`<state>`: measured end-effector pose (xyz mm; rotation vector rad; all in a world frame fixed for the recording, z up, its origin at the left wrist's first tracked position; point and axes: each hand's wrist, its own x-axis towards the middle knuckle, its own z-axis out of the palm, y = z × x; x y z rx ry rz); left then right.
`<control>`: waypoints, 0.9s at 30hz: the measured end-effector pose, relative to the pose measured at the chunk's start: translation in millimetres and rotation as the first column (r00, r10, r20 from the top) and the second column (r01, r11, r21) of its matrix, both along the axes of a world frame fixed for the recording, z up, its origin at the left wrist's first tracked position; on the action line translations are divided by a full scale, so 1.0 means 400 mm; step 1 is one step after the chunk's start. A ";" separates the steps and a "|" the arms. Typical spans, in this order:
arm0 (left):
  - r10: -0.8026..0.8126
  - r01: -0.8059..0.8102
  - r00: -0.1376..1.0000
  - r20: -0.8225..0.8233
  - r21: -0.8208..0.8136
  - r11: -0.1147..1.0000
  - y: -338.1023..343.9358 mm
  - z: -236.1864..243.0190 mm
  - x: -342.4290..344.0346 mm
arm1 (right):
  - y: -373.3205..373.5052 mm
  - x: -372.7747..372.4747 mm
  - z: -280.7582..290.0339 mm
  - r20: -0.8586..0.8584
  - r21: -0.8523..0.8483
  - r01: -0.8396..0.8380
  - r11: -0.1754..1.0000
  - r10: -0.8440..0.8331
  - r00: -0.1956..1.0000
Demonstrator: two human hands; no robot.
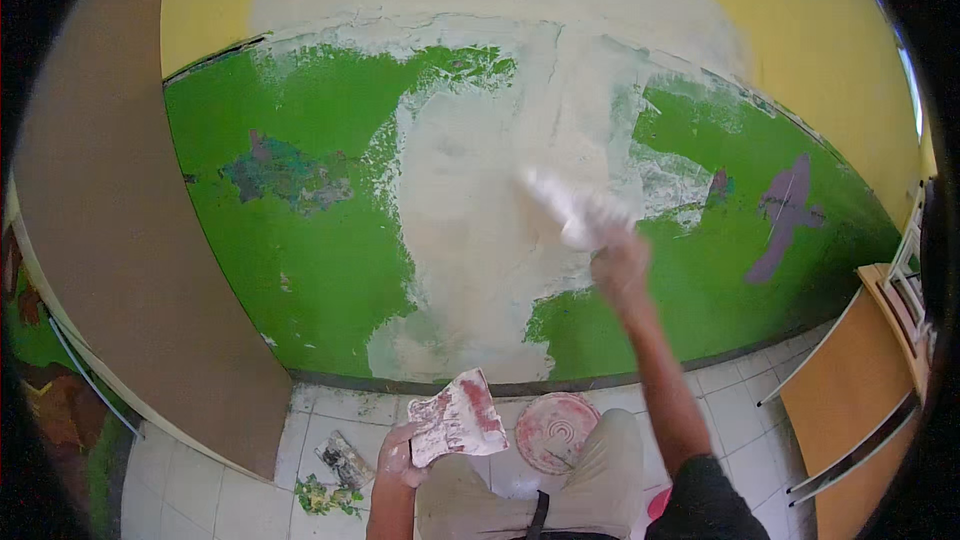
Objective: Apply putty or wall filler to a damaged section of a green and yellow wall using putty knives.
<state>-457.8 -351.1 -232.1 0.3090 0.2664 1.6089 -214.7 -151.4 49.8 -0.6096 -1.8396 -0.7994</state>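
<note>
My right hand (620, 258) reaches up to the wall, its fingers wrapped round the handle of a white-smeared putty knife (565, 202). Motion blurs that tool, and its blade lies at the off-white plaster patch (460, 180). Lower down, my left hand (398, 452) grips a wide, flared reddish scraper (458, 418) coated with white filler, held above my left knee. The patch spreads over the green lower wall (290, 290) and up onto the yellow upper wall (840, 50).
Between my knees on the tiled floor is a round reddish lid or tub (556, 430) smeared white. A dirty flat piece (343, 460) and green-yellow scraps (325, 498) lie at left. A brown panel (150, 210) stands left; wooden chairs or desks (840, 380) stand right.
</note>
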 end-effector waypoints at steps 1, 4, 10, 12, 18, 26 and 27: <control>-0.010 0.009 1.000 0.023 0.025 1.000 0.010 -0.018 0.002 | -0.025 0.006 0.115 -0.046 0.197 0.181 0.963 -0.176 0.983; -0.054 0.054 0.998 0.037 -0.005 0.999 0.020 0.014 0.019 | -0.024 0.012 0.425 0.007 0.566 -0.018 0.824 0.017 1.000; -0.058 0.060 0.997 0.047 -0.055 0.997 0.041 -0.002 0.050 | 0.140 -0.005 0.377 0.218 0.405 -0.042 0.913 -0.052 0.975; -0.067 0.070 0.997 0.043 -0.057 0.996 0.057 0.014 0.049 | 0.177 0.029 0.254 0.282 0.298 -0.019 0.954 -0.069 0.957; -0.127 0.127 0.991 0.052 -0.003 0.992 0.040 0.027 0.052 | 0.076 0.198 -0.018 0.234 -0.041 0.056 0.998 -0.044 0.971; -0.126 0.126 0.989 0.076 0.003 0.992 0.014 0.026 0.035 | 0.112 0.293 0.262 -0.866 0.006 -0.494 0.870 0.252 0.433; -0.103 0.101 0.994 0.028 0.038 0.994 0.016 -0.012 0.029 | 0.129 0.258 0.302 -0.802 -0.044 -0.325 0.945 0.160 0.576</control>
